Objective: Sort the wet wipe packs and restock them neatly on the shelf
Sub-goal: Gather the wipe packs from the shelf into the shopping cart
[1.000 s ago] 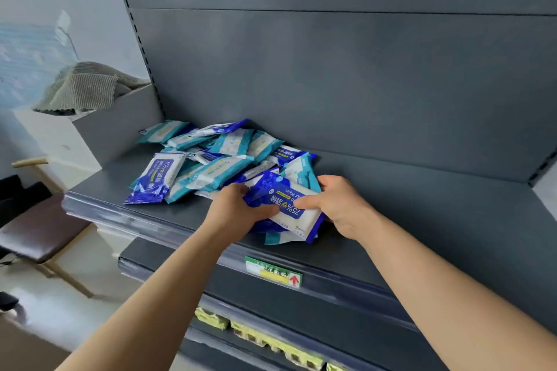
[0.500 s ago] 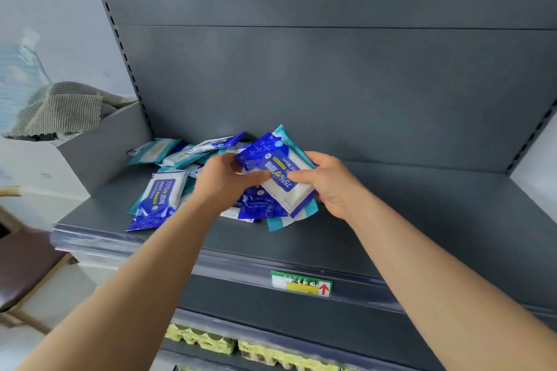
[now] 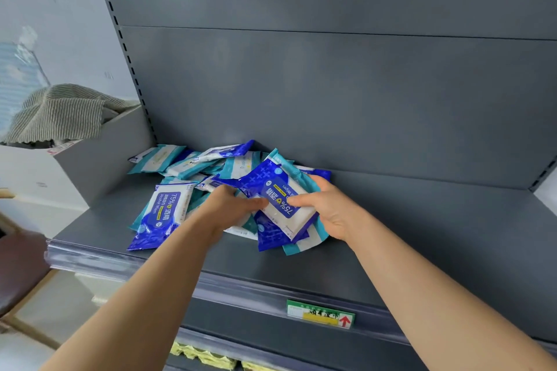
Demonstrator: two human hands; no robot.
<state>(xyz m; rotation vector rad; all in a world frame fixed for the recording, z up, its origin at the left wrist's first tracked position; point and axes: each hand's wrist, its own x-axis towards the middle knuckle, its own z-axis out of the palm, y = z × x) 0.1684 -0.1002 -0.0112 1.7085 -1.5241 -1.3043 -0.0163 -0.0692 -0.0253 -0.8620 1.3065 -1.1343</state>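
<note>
Grey metal forms the front rail of a shop shelf, seen from above by the person restocking it. A green and yellow price label with a red arrow is clipped to the rail. Two bare forearms reach over that rail from the bottom of the frame.

Just past it, both hands meet on a held bundle of wet wipe packs. A dark blue pack marked 75% is on top, with another blue pack and a teal one fanned out beneath. The bundle seems gathered between the hands so its edges can be squared before it goes down in a tidy row. Whether its lower corners touch the shelf cannot be told.

The left hand grips the bundle's left edge, thumb pressed on top, its other fingers hidden underneath. The right hand clamps the right side, thumb laid flat across the blue face, fingers curled round the far edge.

Left of the hands, a single blue pack lies flat near the rail. Behind them, the loose pile of blue and teal packs sits unsorted against the back panel. Farther left, beyond the shelf's end, a striped cloth drapes over a grey box.
</note>
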